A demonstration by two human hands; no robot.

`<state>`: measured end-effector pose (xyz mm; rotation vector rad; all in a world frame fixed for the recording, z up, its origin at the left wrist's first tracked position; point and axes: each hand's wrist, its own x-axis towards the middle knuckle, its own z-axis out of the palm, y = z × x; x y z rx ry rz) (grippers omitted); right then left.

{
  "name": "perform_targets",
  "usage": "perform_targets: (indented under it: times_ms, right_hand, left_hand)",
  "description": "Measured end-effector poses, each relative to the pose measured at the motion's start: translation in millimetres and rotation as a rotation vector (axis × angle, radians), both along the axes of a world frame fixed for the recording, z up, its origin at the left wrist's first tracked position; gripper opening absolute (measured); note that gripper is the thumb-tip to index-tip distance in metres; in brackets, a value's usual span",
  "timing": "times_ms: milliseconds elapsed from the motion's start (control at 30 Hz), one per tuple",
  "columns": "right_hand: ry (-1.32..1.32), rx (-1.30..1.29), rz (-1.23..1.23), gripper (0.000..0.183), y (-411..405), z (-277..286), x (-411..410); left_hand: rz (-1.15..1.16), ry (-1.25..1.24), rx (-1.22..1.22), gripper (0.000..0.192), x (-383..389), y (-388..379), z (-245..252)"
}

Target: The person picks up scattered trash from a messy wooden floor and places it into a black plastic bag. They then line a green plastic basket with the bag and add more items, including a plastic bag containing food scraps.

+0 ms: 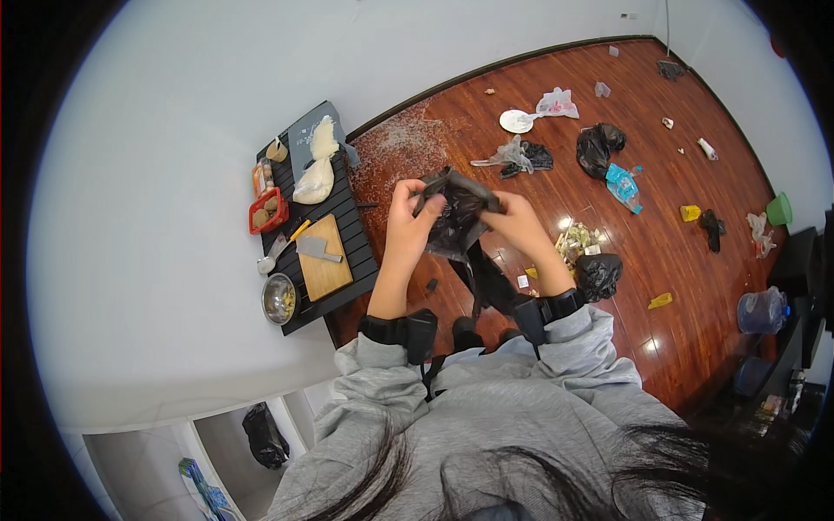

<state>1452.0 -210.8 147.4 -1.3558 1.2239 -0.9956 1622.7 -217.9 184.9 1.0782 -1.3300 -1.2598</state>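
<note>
A thin black plastic bag [456, 225] hangs in front of me between both hands, its mouth spread apart. My left hand [417, 211] pinches the rim on one side, thumb over the plastic. On the other side my right hand [515, 218] grips the rim, its fingertips partly hidden by the bag. The lower part of the bag trails down toward my shoes. Beyond my right forearm, a heap of food scraps [576, 241] lies on the wooden floor beside a crumpled black bag [599, 277].
At left, a black slatted table [361, 260] carries a cutting board [332, 280] with a cleaver [318, 249], a metal bowl [280, 298], a red basket [268, 210] and a spilling rice bag [315, 182]. Rice grains [404, 140], a black bag [596, 150] and a white plate [517, 121] litter the floor.
</note>
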Motion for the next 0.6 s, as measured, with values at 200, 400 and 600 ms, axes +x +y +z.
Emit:
perform_targets:
  times_ms: [200,400,600]
  right_hand:
    - [-0.370,-0.167,-0.247,0.007,-11.5,-15.7,-37.6]
    - [-0.501,-0.155,-0.522,0.009,-4.5,-6.9,-49.8]
    - [-0.384,0.015,-0.546,0.022,-2.4,-7.3,-57.6]
  left_hand:
    - [0.171,-0.599,-0.308,0.041,21.3,-0.2,8.4]
    - [0.625,-0.768,-0.441,0.030,44.5,-10.5,-0.9]
    - [0.310,-0.098,0.238,0.019,54.1,-13.3,-20.5]
